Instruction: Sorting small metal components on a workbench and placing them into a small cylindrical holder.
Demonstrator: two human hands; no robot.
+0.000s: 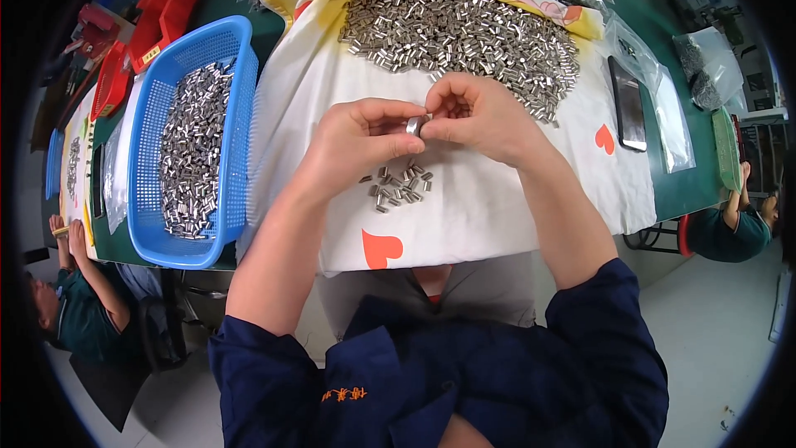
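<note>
Just above the white cloth (pixel 307 108), my two hands meet over a small shiny metal ring (pixel 416 125). My left hand (pixel 352 145) is closed, pinching the ring between thumb and fingers. From the other side my right hand (pixel 485 120) is closed too, its thumb and bent fingertips against the ring; its fingers partly hide what lies between them. Below my hands lies a small loose group of short metal tubes (pixel 400 187). Beyond them spreads a large heap of similar metal tubes (pixel 464 29).
A blue plastic basket (pixel 236 137) with many metal pieces stands at the left. Red bins (pixel 170 8) are behind it. A phone (pixel 628 104) and clear plastic bags (pixel 676 124) lie at the right. Other people sit at far left (pixel 91 307) and far right (pixel 725 232).
</note>
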